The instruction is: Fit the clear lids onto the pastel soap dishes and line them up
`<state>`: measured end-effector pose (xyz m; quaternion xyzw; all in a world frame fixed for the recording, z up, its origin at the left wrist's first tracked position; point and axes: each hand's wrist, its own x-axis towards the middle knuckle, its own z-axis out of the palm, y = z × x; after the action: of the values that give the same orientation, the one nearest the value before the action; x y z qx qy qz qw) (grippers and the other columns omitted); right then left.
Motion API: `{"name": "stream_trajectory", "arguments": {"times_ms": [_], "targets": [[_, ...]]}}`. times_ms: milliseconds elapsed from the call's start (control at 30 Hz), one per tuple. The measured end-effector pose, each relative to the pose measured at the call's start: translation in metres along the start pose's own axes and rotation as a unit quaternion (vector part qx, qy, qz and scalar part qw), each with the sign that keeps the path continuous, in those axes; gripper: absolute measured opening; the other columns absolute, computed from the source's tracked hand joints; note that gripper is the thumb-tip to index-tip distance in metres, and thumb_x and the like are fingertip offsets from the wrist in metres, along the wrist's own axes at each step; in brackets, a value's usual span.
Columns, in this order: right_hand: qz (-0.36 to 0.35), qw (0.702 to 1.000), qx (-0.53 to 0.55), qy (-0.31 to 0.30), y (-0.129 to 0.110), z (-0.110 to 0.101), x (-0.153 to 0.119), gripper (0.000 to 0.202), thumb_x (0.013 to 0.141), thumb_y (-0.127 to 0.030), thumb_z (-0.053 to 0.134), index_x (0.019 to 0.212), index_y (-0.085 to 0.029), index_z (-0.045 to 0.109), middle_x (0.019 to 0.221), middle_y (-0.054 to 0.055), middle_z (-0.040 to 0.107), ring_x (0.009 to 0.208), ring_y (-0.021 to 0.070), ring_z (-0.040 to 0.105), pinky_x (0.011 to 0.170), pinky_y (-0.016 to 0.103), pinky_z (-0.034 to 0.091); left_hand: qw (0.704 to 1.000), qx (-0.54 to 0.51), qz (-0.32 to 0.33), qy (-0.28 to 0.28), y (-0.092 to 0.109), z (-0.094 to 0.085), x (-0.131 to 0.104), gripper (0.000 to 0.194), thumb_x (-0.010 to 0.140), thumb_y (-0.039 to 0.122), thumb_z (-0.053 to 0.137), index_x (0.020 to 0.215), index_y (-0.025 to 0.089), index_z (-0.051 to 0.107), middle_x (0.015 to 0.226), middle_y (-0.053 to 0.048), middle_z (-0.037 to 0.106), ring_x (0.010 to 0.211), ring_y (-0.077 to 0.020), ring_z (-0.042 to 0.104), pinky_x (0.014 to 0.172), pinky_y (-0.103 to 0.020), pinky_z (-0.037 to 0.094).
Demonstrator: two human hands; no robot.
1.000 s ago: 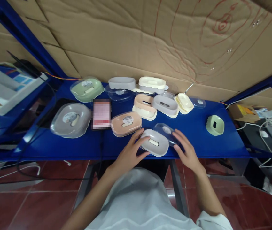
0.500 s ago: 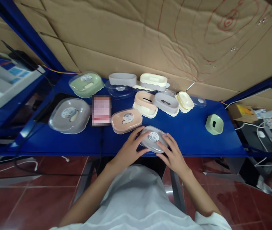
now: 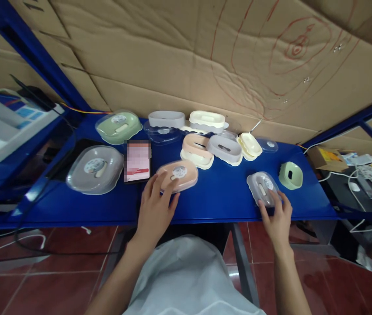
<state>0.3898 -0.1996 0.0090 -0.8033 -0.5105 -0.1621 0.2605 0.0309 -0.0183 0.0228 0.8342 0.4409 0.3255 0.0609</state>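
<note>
My left hand [image 3: 158, 203] curls over the left end of a peach lidded plastic box [image 3: 190, 175], its fingers on the clear lid and its thumb at the near edge. A round label sits on that lid. On the right, my right hand [image 3: 276, 214] grips the near end of a grey lidded plastic box [image 3: 258, 186], thumb on one side and fingers on the other. This box also has a clear lid with a round label, and it sits on the blue table [image 3: 221, 197]. A small green slotted holder [image 3: 290, 176] stands just beyond its right side.
A phone [image 3: 137, 162] with a blurred screen lies left of the peach box. Further left are a large grey lidded box [image 3: 87, 179] and a green one [image 3: 120, 130]. Behind, several open boxes and lids crowd together, including a grey holder [image 3: 225, 149]. Cardboard [image 3: 146, 57] walls the back.
The grey lidded box has moved right with my right hand, from between both hands to near the green holder. My left hand has left it and taken the peach box, which has shifted slightly right.
</note>
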Motion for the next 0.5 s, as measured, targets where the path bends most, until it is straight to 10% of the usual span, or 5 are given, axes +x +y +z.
{"name": "stream_trajectory", "arguments": {"times_ms": [367,500], "targets": [[0.016,0.997,-0.061,0.046,0.005,0.012,0.031,0.053,0.108,-0.043,0.048,0.157,-0.023,0.053,0.170,0.021,0.039,0.159,0.0456,0.033,0.120,0.074,0.032,0.945,-0.159,0.233,-0.168,0.065,0.036,0.005,0.041,0.106,0.013,0.051,0.143,0.025,0.062,0.167,-0.007,0.048,0.162,-0.0249,0.034,0.131,-0.047,0.039],[-0.131,0.990,0.036,-0.048,-0.031,0.006,0.028,0.052,0.109,-0.039,0.049,0.160,-0.031,0.048,0.168,0.012,0.045,0.156,0.0340,0.042,0.124,0.059,0.035,0.954,-0.097,0.225,-0.171,0.090,0.057,0.024,0.066,0.104,0.010,0.053,0.163,0.035,0.042,0.179,-0.013,0.024,0.165,-0.0349,0.028,0.129,-0.066,0.030]]}}
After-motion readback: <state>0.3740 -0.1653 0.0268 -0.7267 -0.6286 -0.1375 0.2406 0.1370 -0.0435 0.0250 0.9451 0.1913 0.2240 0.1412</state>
